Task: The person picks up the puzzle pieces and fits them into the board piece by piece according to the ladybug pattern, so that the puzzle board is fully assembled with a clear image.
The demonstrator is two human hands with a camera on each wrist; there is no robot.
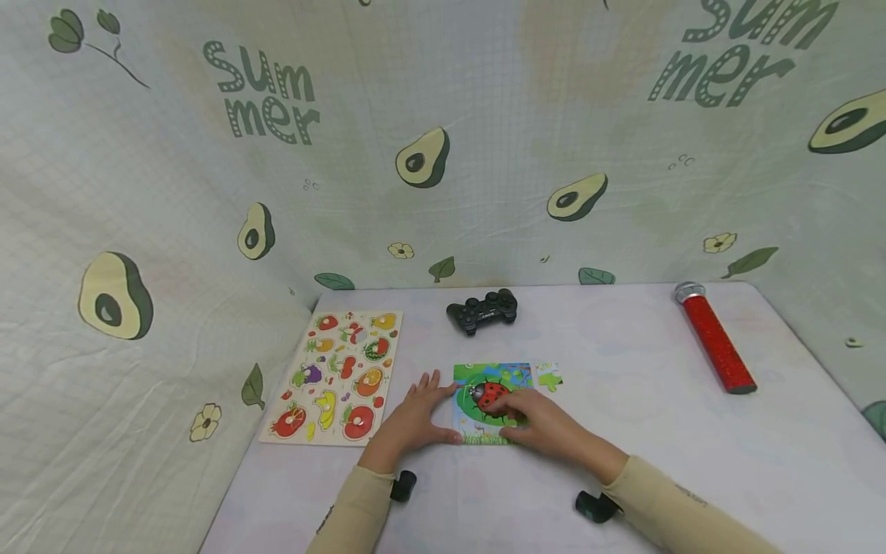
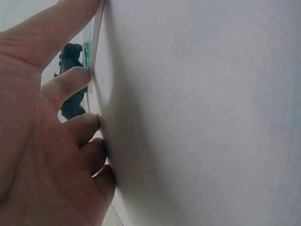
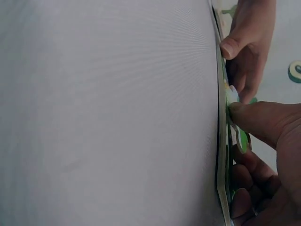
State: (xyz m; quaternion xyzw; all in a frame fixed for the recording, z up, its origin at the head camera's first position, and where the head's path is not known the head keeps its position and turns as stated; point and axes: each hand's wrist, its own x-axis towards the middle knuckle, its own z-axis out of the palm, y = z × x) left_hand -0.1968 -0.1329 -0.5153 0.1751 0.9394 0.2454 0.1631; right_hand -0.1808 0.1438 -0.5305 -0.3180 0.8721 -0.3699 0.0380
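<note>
A square ladybug jigsaw puzzle (image 1: pixel 470 423) lies flat on the table between both hands. My left hand (image 1: pixel 418 419) is spread along its left side, with thumb and index fingertip right at the edge and the other fingers on the tabletop. Over the puzzle's lower right part, my right hand (image 1: pixel 547 427) pinches a puzzle piece (image 3: pixel 242 140) with green on it, tilted up from the board. The hand hides that corner in the head view. Just right of the puzzle's upper right edge lies a loose puzzle piece (image 1: pixel 550 377) in green, blue and white.
A wooden fruit board (image 1: pixel 339 400) lies left of the left hand. Behind the puzzle sits a black game controller (image 1: pixel 482 309). Toward the right lies a red microphone (image 1: pixel 716 338) with a silver head. A patterned cloth (image 1: pixel 484 100) hangs behind the table.
</note>
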